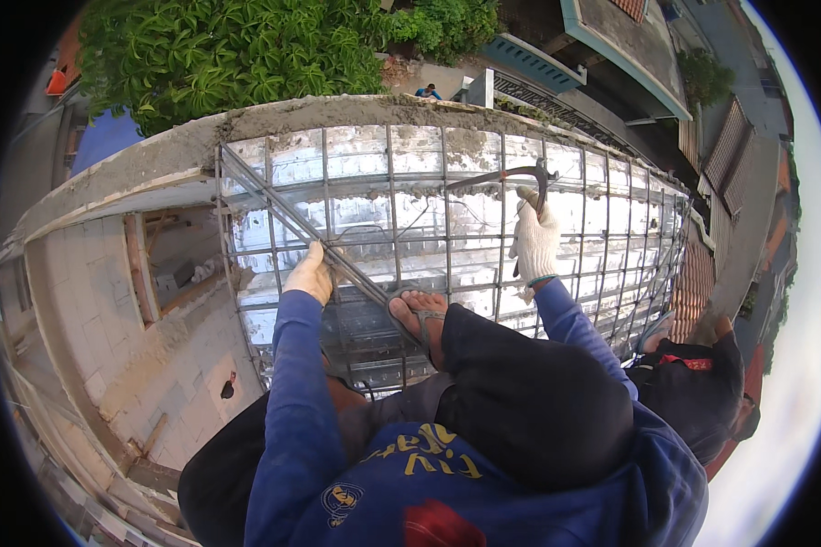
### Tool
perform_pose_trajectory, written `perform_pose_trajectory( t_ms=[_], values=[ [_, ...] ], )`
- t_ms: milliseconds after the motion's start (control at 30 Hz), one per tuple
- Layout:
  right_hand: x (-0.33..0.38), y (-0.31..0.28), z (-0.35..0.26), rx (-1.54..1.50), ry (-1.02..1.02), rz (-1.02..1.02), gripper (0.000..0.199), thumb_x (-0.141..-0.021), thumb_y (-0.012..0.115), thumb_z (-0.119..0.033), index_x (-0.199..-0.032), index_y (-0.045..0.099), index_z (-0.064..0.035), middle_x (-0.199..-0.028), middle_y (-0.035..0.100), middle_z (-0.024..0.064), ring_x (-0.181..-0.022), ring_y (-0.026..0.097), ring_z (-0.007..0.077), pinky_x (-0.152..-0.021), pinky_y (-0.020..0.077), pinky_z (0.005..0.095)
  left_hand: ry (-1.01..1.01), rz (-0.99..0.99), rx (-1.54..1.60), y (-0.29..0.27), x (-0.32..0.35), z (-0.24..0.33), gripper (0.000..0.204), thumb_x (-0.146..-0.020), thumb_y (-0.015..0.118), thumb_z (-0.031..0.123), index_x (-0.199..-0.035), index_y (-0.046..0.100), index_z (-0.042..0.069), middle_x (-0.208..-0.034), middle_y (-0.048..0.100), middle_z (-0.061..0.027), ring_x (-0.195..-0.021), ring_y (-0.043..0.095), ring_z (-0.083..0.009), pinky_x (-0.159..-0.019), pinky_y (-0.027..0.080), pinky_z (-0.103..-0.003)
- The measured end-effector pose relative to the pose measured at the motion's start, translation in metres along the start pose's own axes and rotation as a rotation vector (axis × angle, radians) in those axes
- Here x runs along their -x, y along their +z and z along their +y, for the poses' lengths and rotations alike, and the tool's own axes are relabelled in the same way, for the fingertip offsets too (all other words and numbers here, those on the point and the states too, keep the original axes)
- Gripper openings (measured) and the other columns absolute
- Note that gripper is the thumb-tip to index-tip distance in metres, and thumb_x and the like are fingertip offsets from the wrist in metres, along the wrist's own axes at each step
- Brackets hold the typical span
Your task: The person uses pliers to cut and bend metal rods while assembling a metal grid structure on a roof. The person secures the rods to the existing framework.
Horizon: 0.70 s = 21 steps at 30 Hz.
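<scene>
The person crouches on a shiny ribbed metal deck [429,214] overlaid with a grid of steel bars [447,196], high above a street. The left hand [308,273], in a pale glove, rests on a long loose steel rod [310,232]; the fingers curl over it, holding it down near its lower end. The rod lies diagonally across the grid, its long axis running from the far left corner of the deck, up and to the left, down and to the right toward the person's sandalled foot [421,314]. The right hand [535,242], in a white knitted glove, is closed around the handle of a dark hooked tool [506,175]. The handle stands roughly upright from the fist, and the curved head bends over to the left, its thin tip pointing left and slightly down above the grid. The tool is beyond the foot, near the deck's far edge, where a rough concrete rim [274,118] runs along it. A second person [698,383] in dark clothes crouches close by on the right. Green trees [237,50] and roofs [629,36] lie below.
</scene>
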State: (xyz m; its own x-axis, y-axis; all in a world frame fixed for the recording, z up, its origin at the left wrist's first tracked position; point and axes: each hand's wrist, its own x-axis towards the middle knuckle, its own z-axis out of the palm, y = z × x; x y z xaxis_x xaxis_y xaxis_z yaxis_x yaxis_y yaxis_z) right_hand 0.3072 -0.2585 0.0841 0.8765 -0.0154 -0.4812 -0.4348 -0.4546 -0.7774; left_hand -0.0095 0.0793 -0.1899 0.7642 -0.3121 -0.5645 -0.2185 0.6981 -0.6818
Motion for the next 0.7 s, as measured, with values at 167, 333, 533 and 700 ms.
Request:
perform_pose_trajectory(
  t_ms=[167,333,533,700],
  values=[
    [-0.010,-0.036,-0.054,0.732,-0.290,0.101,0.048,-0.110,0.066,-0.031,-0.152,0.067,-0.0074,-0.116,0.080,0.0234,-0.094,0.079,0.0306,-0.089,0.0589,0.0417,-0.233,-0.112,0.572,-0.010,0.031,0.014,0.037,-0.118,0.060,0.039,-0.131,0.066,0.005,-0.121,0.074,-0.0122,-0.115,0.070,-0.0293,-0.102,0.056,-0.051],
    [-0.054,-0.206,-0.023,0.888,-0.546,0.641,0.047,-0.111,0.068,-0.040,-0.145,0.073,-0.0077,-0.108,0.084,0.0199,-0.101,0.083,0.0318,-0.086,0.0606,0.0427,0.602,0.231,-0.967,0.054,0.010,-0.105,0.034,-0.117,0.062,0.038,-0.130,0.066,0.006,-0.118,0.075,-0.0099,-0.113,0.072,-0.0276,-0.100,0.058,-0.049],
    [-0.070,-0.293,-0.014,1.443,-0.249,0.592,0.072,-0.104,0.072,-0.022,-0.170,0.045,-0.0210,-0.140,0.073,0.0220,-0.116,0.077,0.0426,-0.093,0.0616,0.0521,0.652,0.234,-1.000,0.052,0.021,-0.089,0.033,-0.118,0.062,0.035,-0.130,0.066,0.005,-0.117,0.075,-0.0110,-0.108,0.071,-0.0254,-0.097,0.059,-0.043],
    [-0.045,-0.297,0.004,1.851,-0.051,0.200,0.034,-0.105,0.067,-0.027,-0.136,0.069,-0.0134,-0.122,0.077,0.0237,-0.108,0.079,0.0427,-0.088,0.0615,0.0563,0.667,0.216,-0.974,0.059,0.021,-0.110,0.037,-0.118,0.062,0.035,-0.134,0.066,0.001,-0.127,0.073,-0.0122,-0.117,0.069,-0.0239,-0.105,0.054,-0.038]
  ],
)
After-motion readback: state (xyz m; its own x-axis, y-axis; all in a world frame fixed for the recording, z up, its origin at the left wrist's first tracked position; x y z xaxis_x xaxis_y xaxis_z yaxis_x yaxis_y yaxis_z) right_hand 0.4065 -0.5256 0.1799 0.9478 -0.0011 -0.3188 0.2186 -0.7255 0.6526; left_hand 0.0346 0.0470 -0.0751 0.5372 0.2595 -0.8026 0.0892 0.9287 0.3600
